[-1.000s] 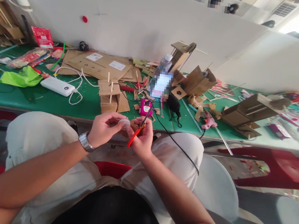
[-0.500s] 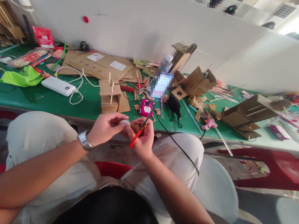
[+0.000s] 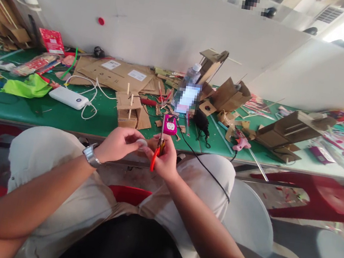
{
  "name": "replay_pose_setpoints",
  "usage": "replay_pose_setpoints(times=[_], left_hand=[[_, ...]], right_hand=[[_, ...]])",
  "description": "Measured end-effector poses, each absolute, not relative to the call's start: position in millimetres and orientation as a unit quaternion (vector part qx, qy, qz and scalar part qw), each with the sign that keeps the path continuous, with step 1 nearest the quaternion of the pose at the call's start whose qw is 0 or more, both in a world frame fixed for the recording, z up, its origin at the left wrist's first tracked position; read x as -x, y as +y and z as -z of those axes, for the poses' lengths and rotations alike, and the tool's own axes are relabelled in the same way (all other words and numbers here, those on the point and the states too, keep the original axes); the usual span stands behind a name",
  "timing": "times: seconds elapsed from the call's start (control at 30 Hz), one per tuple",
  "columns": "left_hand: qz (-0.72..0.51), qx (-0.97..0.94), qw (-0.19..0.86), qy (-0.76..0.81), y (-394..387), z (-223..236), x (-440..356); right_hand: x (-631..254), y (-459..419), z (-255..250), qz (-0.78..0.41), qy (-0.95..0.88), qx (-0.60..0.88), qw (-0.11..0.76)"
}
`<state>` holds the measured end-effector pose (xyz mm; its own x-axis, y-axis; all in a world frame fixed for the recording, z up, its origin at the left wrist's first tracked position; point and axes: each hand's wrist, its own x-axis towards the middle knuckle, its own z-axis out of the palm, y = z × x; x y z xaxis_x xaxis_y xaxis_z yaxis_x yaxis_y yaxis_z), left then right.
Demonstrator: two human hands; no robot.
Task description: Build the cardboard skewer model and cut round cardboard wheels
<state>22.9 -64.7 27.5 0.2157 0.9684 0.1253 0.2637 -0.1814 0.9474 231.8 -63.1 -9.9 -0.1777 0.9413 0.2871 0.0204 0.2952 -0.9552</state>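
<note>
Pinches a small whitish disc (image 3: 141, 141) between the thumb and fingers of the left hand (image 3: 119, 145), clamped on its side, above the gap between the knees and just short of the near edge of the green worktop (image 3: 53, 120). Taking that disc as the middle of the dial, wears a silver watch (image 3: 91, 155) at eight o'clock. Grips orange-handled scissors (image 3: 155, 157) in the right hand (image 3: 166, 159) at about four o'clock, with fingers closed on the handles and with the blades pointing to twelve. Brings the right thumb close beside the disc; cannot tell whether touching it. Has on the worktop, at eleven o'clock, a cardboard box (image 3: 127, 120) with two wooden sticks and, behind it, flat cardboard sheets (image 3: 115, 78) with white labels. Shows at two o'clock a magenta case (image 3: 170, 126) near the scissor blades, and at one, farther off, a lit screen (image 3: 187, 99), pixelated, before a white-capped clear bottle (image 3: 193, 75). Includes at ten o'clock a white power bank (image 3: 67, 97). Includes at three a pink glue gun (image 3: 241, 143) and, well beyond, a tall cardboard structure (image 3: 282, 135).
</note>
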Motion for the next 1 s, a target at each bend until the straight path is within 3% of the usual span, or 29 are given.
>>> replay_pose_setpoints(times=[0.27, 0.4, 0.6, 0.83, 1.0], left_hand=[[-0.53, -0.511, 0.458, 0.498, -65.0, -15.8, -37.0], [-0.539, -0.497, 0.465, 0.496, -66.7, -9.2, -45.3], [-0.509, -0.528, 0.478, 0.483, -64.8, -7.6, -46.8], [-0.38, -0.643, 0.458, 0.482, -63.5, -11.0, -31.9], [-0.3, -0.656, 0.51, 0.468, -60.3, -8.3, -24.8]], right_hand=[[-223.9, -59.6, 7.3, -0.469, -0.547, 0.391, 0.573], [-219.5, -62.3, 7.0, -0.537, -0.509, 0.362, 0.566], [-221.2, -61.7, 4.2, -0.529, -0.501, 0.384, 0.567], [-238.1, -52.4, 0.1, -0.594, -0.558, 0.394, 0.425], [-245.0, -48.8, 0.2, -0.57, -0.619, 0.411, 0.35]])
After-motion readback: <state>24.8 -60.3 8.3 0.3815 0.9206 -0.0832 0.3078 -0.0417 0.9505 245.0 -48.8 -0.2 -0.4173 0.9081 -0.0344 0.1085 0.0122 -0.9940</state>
